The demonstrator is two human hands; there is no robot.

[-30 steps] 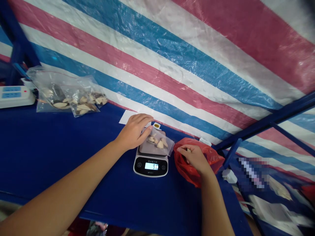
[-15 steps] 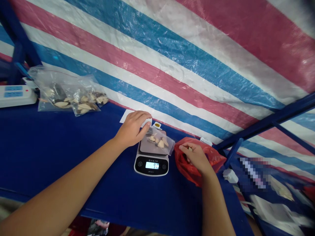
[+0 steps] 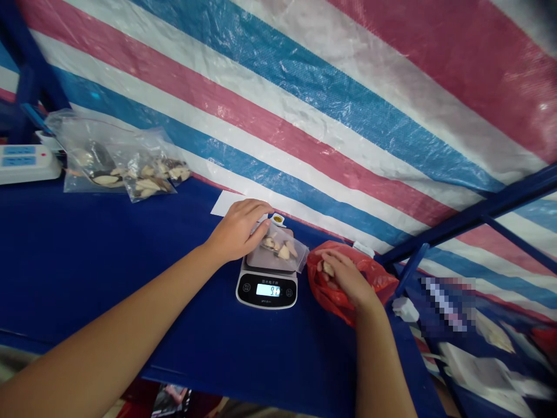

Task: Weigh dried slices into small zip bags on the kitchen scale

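A white kitchen scale [image 3: 266, 290] with a black front panel sits on the blue table, its lit display reading about 9.1. On its plate lies a clear zip bag [image 3: 300, 253] holding several pale, dark-edged slices that look like dried mushroom. My left hand [image 3: 237, 229] rests at the bag's upper left end, thumb apart from the outstretched fingers; some fingertips are hidden. To the right of the scale is an open red plastic bag [image 3: 331, 302]. Inside its mouth, my right hand [image 3: 348, 276] has its fingers curled around a pale dried mushroom piece [image 3: 328, 268].
Clear bags of similar slices [image 3: 148, 180] lie at the back left beside a white power strip [image 3: 28, 164]. White paper [image 3: 221, 203] and a small white dish [image 3: 278, 220] are behind the scale. A white plug [image 3: 405, 309] is at right. Striped sheeting [image 3: 270, 116] walls the back.
My right hand has turned within the red bag, so the pale piece in its fingers now shows. My left hand has barely moved. The display still reads about 9.1.
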